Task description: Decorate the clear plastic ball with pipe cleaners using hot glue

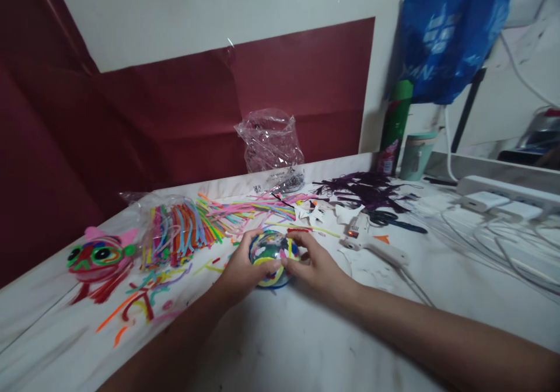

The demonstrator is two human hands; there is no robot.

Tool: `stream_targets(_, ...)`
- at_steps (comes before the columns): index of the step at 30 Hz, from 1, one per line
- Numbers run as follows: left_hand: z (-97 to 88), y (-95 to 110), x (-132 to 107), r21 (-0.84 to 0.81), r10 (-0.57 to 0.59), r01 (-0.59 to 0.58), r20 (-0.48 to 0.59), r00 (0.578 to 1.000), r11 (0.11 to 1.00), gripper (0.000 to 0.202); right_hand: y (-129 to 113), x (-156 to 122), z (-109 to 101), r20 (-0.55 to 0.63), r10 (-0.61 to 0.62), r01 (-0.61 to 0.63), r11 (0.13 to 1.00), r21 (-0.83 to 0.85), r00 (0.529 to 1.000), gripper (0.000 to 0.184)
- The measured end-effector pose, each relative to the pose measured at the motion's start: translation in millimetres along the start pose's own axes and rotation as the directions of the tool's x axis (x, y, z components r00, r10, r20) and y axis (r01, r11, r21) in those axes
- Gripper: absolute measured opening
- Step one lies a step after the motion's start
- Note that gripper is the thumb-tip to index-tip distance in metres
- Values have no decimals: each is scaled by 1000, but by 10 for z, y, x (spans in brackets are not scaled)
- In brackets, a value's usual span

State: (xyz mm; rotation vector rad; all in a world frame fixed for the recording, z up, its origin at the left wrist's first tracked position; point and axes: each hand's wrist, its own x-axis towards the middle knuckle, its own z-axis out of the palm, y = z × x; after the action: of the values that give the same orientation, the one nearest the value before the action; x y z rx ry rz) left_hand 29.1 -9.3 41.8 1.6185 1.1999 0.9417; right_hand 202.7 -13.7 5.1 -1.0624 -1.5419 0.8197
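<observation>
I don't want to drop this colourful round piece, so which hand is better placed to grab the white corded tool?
Probably your right hand: it grips the round piece on the side nearer the white corded tool. Your left hand, on the opposite side, could steady it.

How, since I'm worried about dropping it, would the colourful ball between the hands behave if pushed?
The ball would probably roll if nudged, given its curved sides, though its underside is hidden. Its shiny top suggests it may be slippery. It seems fairly stiff, since its outline looks round between the left hand and right hand.
</observation>
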Motion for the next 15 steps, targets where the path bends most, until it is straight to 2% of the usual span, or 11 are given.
stream_targets(3,0,-10,-1,31,0,1,-11,1000,1000,76,-24,-12,1,-3,-6,5,1000,-16,1000,35)
stream_targets(7,3,3,6,62,-13,16,-53,998,998,76,-36,-20,-4,-10,-3,3,1000,-25,1000,38)
stream_targets(12,13,6,14,-7,-48,48,-30,998,999,76,-61,-16,-37,38,56,-57,997,47,998,43)
stream_targets(15,14,-9,18,-5,-26,25,-43,999,1000,75,-56,-6,-49,13,61,-62,996,57,998,42)
